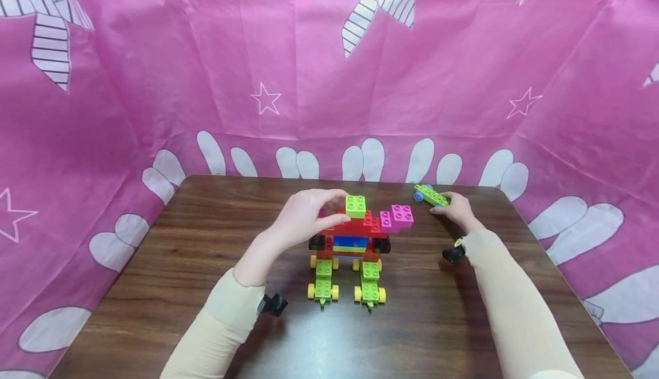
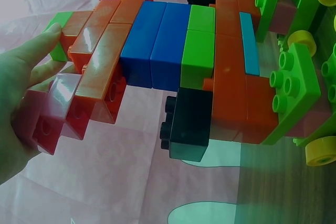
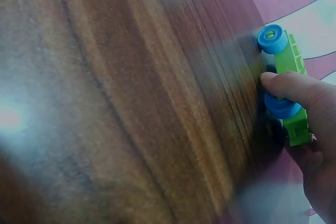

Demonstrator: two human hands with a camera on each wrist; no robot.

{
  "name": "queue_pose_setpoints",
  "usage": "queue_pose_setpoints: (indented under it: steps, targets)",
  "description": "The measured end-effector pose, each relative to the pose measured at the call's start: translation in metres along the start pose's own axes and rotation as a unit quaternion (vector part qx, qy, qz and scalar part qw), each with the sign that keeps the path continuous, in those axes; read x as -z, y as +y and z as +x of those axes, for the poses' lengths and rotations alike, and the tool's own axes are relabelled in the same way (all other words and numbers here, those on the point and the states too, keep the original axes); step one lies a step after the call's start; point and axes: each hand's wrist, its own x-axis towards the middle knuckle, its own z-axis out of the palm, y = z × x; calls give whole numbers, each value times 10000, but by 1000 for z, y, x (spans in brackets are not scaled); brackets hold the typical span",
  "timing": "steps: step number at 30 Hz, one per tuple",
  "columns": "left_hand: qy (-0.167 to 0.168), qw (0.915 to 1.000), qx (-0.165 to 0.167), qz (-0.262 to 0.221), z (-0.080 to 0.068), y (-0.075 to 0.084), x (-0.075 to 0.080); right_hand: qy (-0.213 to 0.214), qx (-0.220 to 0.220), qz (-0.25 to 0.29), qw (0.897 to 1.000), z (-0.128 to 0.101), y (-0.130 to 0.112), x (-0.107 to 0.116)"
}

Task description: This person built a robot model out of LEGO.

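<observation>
1. Your left hand (image 1: 304, 214) grips the top of the brick model (image 1: 355, 242), mid-tabletop (image 1: 206, 253).
2. Your right hand (image 1: 455, 210) pinches the green wheeled brick (image 1: 431, 195) at the far edge.

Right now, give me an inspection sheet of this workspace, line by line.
Surface: dark wooden table, bare wood around the blocks.
Job's things: multicoloured plastic block model on yellow wheels; green wheeled block piece with blue wheels at the far edge.
Clutter: nothing seen.
Hands: left hand holds the model's top; right hand holds the wheeled piece.
Cables: nothing seen.
Surroundings: pink patterned cloth backdrop around the table.
</observation>
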Motion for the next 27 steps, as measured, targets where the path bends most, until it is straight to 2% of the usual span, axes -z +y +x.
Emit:
queue_pose_setpoints:
  steps: [7, 19, 27]
  targets:
    - [56, 10000, -51, 30, -1, 0, -1, -64, -84, 88, 9999, -10, -3, -3]
    - [-117, 9999, -60, 22, 1, 3, 3, 18, 109, 4, 9999, -24, -9, -8]
    - [-252, 9997, -60, 52, 3, 5, 7, 27, 71, 53, 10000, -34, -13, -10]
